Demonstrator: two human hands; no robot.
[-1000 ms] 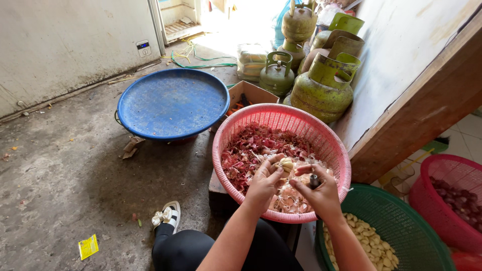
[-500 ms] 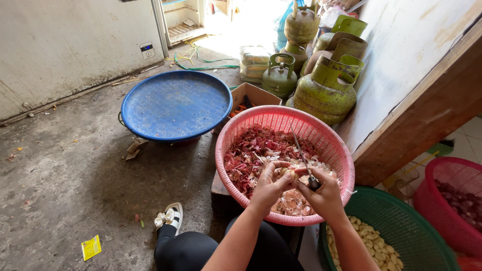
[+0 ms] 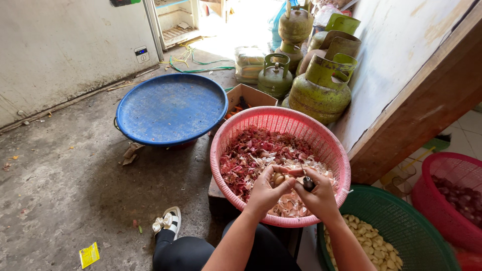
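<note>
Over the pink basket (image 3: pixel 321 135) of red and pale peelings, your left hand (image 3: pixel 264 193) curls its fingers closed around a garlic clove (image 3: pixel 279 179). Your right hand (image 3: pixel 319 196), touching the left, grips a small dark-handled knife (image 3: pixel 306 180) with its blade against the clove. A green basket (image 3: pixel 427 241) of peeled garlic sits just right of the pink one, a blue tub (image 3: pixel 170 108) to its left.

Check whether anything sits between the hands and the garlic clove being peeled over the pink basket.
Nothing visible does. The left hand already grips the garlic clove, and the right hand brings a small knife against it, above the peels in the pink basket.
</note>
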